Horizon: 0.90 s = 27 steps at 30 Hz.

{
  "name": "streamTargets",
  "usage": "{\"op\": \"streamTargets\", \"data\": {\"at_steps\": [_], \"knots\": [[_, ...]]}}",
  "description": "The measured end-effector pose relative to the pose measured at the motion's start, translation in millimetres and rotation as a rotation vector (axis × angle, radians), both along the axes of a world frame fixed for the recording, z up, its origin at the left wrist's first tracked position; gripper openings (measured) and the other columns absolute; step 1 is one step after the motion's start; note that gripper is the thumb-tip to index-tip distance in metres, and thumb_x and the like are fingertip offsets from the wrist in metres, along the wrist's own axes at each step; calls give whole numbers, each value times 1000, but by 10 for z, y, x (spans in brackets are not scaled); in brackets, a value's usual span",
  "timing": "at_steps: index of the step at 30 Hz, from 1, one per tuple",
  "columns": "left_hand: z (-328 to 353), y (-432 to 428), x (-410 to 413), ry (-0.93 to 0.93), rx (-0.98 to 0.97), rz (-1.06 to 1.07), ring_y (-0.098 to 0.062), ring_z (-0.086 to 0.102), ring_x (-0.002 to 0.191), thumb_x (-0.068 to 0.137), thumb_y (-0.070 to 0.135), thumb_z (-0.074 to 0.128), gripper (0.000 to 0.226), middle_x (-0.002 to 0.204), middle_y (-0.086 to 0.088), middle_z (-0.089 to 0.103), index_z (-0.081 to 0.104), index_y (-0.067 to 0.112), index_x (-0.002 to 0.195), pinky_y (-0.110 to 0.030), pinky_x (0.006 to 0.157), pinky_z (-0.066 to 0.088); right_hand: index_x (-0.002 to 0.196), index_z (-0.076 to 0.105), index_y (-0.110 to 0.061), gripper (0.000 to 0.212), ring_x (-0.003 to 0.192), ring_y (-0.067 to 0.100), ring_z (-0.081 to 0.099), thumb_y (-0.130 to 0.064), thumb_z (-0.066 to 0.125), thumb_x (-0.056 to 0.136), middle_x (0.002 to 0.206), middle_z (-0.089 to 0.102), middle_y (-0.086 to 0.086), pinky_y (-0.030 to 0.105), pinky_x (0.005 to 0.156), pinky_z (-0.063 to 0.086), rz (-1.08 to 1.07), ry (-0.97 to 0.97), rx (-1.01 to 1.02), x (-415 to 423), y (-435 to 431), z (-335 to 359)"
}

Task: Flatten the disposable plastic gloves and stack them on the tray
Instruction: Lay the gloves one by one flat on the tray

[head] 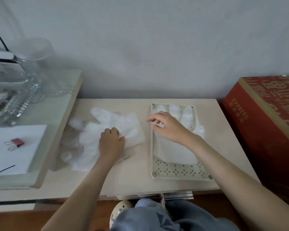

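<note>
A pile of crumpled translucent plastic gloves lies on the low table, left of centre. One glove spreads flatter on top of the pile toward the right. My left hand rests on that glove with its fingers curled into the plastic. A cream perforated tray lies on the table's right half, and a flattened glove lies on it with its fingers pointing away from me. My right hand hovers over the tray's upper left, fingers loosely bent and holding nothing.
A red cardboard box stands right of the table. On the left is a higher glass-topped surface with a glass jar, white paper and a red binder clip. A wall rises behind.
</note>
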<state>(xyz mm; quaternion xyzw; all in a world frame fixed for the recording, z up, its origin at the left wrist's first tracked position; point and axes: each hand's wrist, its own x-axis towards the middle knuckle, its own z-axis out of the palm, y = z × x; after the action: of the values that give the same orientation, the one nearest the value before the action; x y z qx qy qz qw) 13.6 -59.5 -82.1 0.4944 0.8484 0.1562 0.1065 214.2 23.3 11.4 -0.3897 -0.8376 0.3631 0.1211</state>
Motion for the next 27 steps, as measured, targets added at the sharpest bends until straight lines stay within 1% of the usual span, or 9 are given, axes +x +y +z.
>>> {"op": "streamTargets", "data": {"at_steps": [6, 10, 12, 15, 18, 20, 22, 24, 27], "knots": [[102, 4, -12, -55, 185, 59, -28, 51, 89, 94, 12, 49, 15, 94, -11, 61, 62, 5, 93, -34, 75, 40, 116, 62, -26, 23, 97, -4, 51, -24, 52, 95, 116, 55, -11, 13, 80, 37, -68, -4, -126, 4, -1, 2], [202, 3, 15, -24, 376, 26, -30, 53, 81, 89, 8, 58, 9, 87, -10, 66, 65, 5, 86, -34, 74, 40, 111, 66, -21, 20, 95, 5, 57, -29, 54, 96, 102, 62, -10, 21, 86, 46, -168, 134, -323, 37, 36, 15], [307, 32, 84, -11, 468, -40, -31, 55, 80, 89, 10, 59, 8, 86, -7, 68, 67, 7, 87, -32, 76, 38, 113, 64, -13, 26, 96, 15, 62, -31, 51, 98, 106, 65, 2, 30, 90, 48, -220, 249, -486, 37, 78, 27], [528, 92, 238, 42, 667, -268, -23, 57, 84, 88, 19, 57, 12, 91, 2, 71, 67, 13, 86, -29, 79, 34, 114, 58, -9, 43, 92, 25, 64, -45, 49, 94, 106, 63, 14, 37, 86, 51, -255, 447, -826, 37, 94, 93], [742, 138, 408, 70, 815, -601, -12, 58, 98, 91, 24, 57, 14, 103, 10, 70, 69, 17, 88, -30, 85, 34, 112, 64, -11, 56, 80, 25, 64, -58, 50, 85, 99, 64, 12, 35, 69, 56, -246, 619, -1065, 100, 93, 186], [822, 174, 521, 60, 826, -805, -11, 59, 105, 93, 26, 58, 15, 108, 9, 70, 70, 18, 91, -31, 87, 35, 119, 66, -9, 68, 82, 26, 65, -63, 54, 80, 99, 67, 12, 36, 72, 54, -266, 694, -1159, 190, 129, 203], [826, 223, 622, 47, 770, -989, -12, 60, 109, 93, 25, 59, 15, 106, 8, 71, 72, 17, 93, -32, 91, 36, 133, 55, -7, 78, 88, 29, 65, -62, 60, 78, 108, 65, 16, 35, 74, 54, -274, 728, -1231, 295, 171, 189], [763, 278, 712, 59, 697, -1129, -13, 59, 114, 93, 25, 59, 15, 105, 8, 71, 71, 18, 91, -31, 98, 35, 132, 53, -7, 69, 82, 27, 65, -51, 60, 80, 113, 62, 19, 33, 69, 56, -285, 719, -1234, 408, 196, 161], [656, 332, 810, 91, 616, -1194, -14, 54, 122, 93, 28, 56, 16, 114, 8, 69, 71, 20, 93, -30, 107, 30, 132, 52, -4, 84, 67, 17, 63, -42, 84, 65, 104, 62, 12, 27, 62, 56, -255, 643, -1114, 563, 212, 107]]}}
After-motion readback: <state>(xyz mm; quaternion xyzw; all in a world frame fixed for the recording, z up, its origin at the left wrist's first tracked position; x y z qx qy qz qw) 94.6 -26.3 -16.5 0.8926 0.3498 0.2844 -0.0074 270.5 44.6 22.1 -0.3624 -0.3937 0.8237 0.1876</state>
